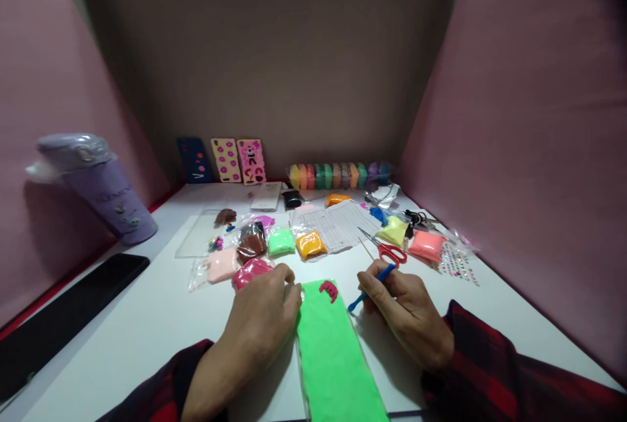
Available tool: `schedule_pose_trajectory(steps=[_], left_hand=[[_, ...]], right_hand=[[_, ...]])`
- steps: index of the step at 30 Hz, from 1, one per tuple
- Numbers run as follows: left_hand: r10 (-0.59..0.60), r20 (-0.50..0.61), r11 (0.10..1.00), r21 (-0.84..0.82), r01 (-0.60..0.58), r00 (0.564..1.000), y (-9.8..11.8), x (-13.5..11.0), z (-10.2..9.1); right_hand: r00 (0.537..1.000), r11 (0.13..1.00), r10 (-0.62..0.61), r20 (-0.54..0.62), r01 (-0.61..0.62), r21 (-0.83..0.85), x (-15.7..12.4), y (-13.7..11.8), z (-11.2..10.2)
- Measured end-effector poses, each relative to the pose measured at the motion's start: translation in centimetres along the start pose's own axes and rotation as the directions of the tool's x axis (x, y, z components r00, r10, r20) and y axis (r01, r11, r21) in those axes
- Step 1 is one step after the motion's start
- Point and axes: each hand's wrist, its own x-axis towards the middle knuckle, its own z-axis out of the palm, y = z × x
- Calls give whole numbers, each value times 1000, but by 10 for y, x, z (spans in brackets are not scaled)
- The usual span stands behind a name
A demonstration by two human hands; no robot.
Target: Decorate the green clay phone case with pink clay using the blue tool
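A long panel covered in bright green clay lies in front of me, with a small dark-pink curved clay piece near its far end. My left hand rests along the panel's left edge, fingers curled in and thumb near the far left corner; whatever they close on is hidden. Just beyond it sits a bag of deep-pink clay, partly covered by the hand. Between the thumb and fingers of my right hand is a blue modelling tool, tilted, its lower tip just right of the panel.
Red-handled scissors and a thin wooden stick lie beyond my right hand. Bagged clay, such as orange, surrounds a paper sheet. At left are a purple tumbler and a black phone. Decorated cases lean at the back.
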Motion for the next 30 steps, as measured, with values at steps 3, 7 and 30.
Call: schedule_pose_trajectory(steps=[3, 7, 30], left_hand=[[-6, 6, 999, 46, 6, 1000, 2, 0, 0], [13, 10, 997, 78, -14, 1000, 2, 1, 2], [263, -63, 956, -113, -269, 963, -6, 8, 11]], right_hand=[[1000, 1000, 19, 13, -19, 1, 0, 0, 1], [999, 999, 35, 27, -35, 16, -1, 1, 1], [995, 991, 92, 48, -96, 88, 3, 5, 4]])
